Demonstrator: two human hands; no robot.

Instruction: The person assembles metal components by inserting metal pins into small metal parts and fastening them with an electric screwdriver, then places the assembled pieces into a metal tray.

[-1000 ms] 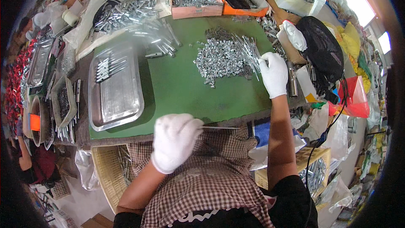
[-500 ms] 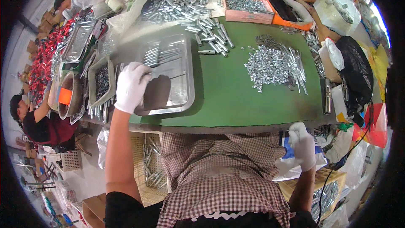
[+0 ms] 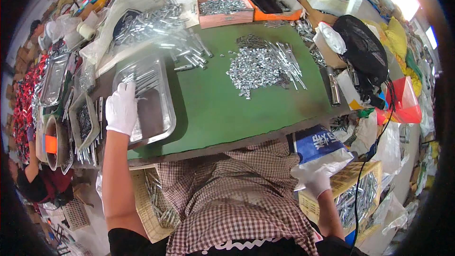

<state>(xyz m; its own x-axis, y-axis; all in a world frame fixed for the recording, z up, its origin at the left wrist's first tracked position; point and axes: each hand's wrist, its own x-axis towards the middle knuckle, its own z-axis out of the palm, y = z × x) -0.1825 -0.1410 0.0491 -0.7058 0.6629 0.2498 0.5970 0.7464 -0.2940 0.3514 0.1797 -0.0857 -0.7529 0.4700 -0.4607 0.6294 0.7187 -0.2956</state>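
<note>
My left hand, in a white glove, is over the left side of a shallow metal tray. Its fingers curl down beside several thin metal rods lying in the tray; the fingertips are hidden, so what they hold, if anything, does not show. Below the table's front edge, my right hand, gloved too, is against the white lower part of a blue and white bag. Blur and the bag's matching white hide its fingers.
On the green tabletop lie a heap of small metal pieces and longer rods. Metal tubes spread over a white sack behind the tray. A pink box stands at the back. Yellow crates flank my lap.
My view has swung to the right, so the table appears farther left. My right hand has dropped from near the table edge to the bag. My left hand has moved closer to the rods.
</note>
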